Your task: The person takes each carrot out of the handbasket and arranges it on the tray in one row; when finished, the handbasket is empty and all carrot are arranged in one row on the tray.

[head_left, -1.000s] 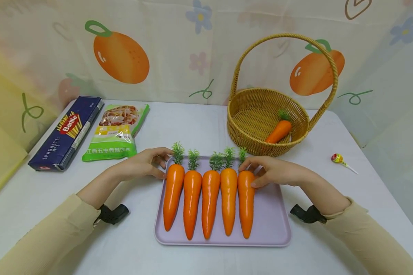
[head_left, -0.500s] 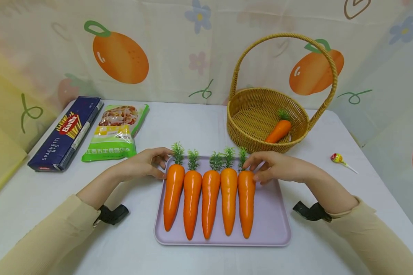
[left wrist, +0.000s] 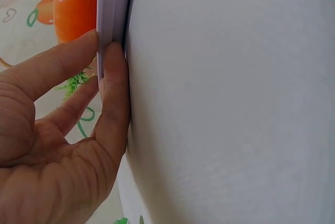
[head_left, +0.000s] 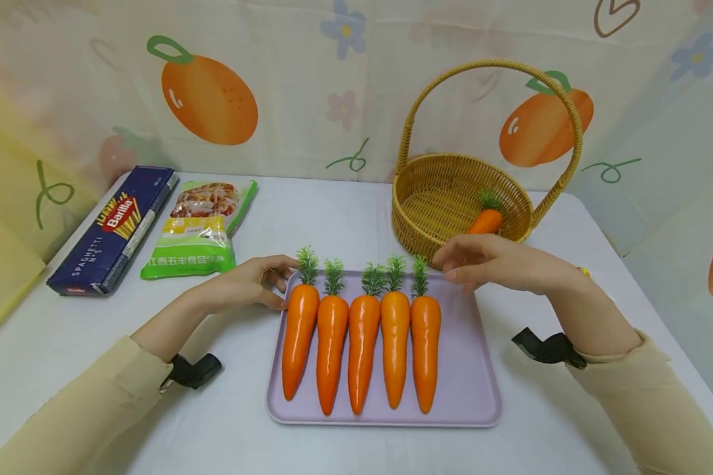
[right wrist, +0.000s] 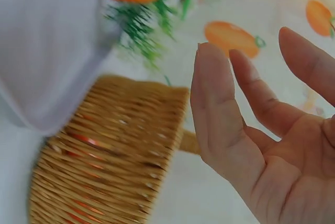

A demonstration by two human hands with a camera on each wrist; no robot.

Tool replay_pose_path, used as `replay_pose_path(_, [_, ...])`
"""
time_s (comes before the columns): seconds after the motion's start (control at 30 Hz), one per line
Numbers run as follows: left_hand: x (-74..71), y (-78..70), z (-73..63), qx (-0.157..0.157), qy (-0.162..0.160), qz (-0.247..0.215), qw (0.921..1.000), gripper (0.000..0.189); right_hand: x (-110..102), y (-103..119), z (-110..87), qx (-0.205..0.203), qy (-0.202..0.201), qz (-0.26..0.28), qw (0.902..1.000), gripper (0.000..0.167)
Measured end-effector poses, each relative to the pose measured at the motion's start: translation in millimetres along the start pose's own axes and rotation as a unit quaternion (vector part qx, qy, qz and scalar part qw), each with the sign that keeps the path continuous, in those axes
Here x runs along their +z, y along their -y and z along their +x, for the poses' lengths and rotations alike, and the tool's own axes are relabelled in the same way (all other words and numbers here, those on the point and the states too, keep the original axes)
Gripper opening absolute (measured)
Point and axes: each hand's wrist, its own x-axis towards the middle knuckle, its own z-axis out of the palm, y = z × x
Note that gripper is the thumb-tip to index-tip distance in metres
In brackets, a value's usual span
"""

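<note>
Several carrots with green tops lie side by side on a lilac tray [head_left: 466, 369]; the rightmost carrot [head_left: 425, 353] is nearest my right hand. My left hand [head_left: 252, 285] holds the tray's left rim near its far corner. In the left wrist view the rim [left wrist: 111, 9] sits between thumb and fingers, with the leftmost carrot [left wrist: 76, 7] just inside it. Fingers spread and bent a little, my right hand [head_left: 499, 264] hovers over the tray's far right corner and holds nothing. Behind it stands a wicker basket [head_left: 418, 227] with another carrot [head_left: 486, 221] inside, partly hidden by the hand.
At the left lie a blue spaghetti box [head_left: 115, 231] and a green food packet [head_left: 199, 231]. A lollipop [head_left: 583, 271] on the right is mostly hidden behind my right wrist. The basket's tall handle [head_left: 493, 64] arches up in front of the patterned cloth backdrop [head_left: 297, 86].
My right hand has let go of the rightmost carrot's top end and moved up and right toward the basket. The carrots and my left hand stay in place.
</note>
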Motion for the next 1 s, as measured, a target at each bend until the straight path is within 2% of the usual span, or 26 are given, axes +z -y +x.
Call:
replay_pose_path(0.17, [-0.6,-0.1,-0.6,0.001,-0.001,-0.001,1.0000,0.066,-16,12,-2.5,-0.010,-0.042,-0.002,0.9991,0.038])
replay_pose_path(0.37, [-1.3,0.4,-0.7,0.004,-0.003,-0.001,1.0000,0.065,-35,24,1.6,0.010,-0.083,-0.018,0.9963,0.037])
replay_pose_path(0.67, [-1.1,1.8,0.1,0.006,-0.001,-0.002,1.0000,0.065,-63,31,15.7,0.030,-0.105,-0.035,0.9934,0.045])
replay_pose_path(1.0, [-0.9,4.5,0.9,0.012,0.001,-0.007,0.9999,0.065,-90,32,33.6,0.045,-0.123,0.006,0.9913,0.046])
